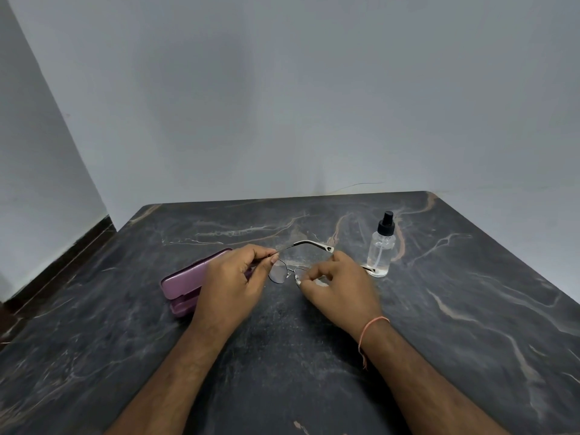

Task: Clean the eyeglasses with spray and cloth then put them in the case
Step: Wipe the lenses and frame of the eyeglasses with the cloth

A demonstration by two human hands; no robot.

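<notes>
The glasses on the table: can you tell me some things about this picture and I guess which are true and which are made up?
1. Both hands hold the eyeglasses. True: the left hand pinches one temple arm and the right hand pinches the frame by a lens.
2. The spray bottle lies on its side. False: it stands upright on the table.
3. The case is purple. True.
4. The spray bottle has a white top. False: its top is black.
5. The case is to the right of the bottle. False: it lies on the left, partly behind the left hand.
</notes>
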